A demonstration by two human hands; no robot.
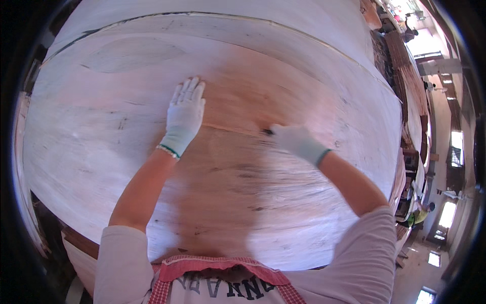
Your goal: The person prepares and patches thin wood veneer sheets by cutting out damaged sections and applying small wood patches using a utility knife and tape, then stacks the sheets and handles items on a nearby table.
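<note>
A person in white gloves leaned over a large sheet of wood veneer (243, 202) covering the worktop. The left hand (185, 115) lay flat, fingers spread open, on the sheet. The right hand (296, 140) was closed around a small dark tool (267, 132) at a seam.

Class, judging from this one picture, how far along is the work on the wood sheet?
Done: a large veneer sheet lies spread flat. In hand: the gloved left hand presses flat on it, while the right hand holds a small dark tool at a raised seam. Left: the seam still shows a ridge.
</note>
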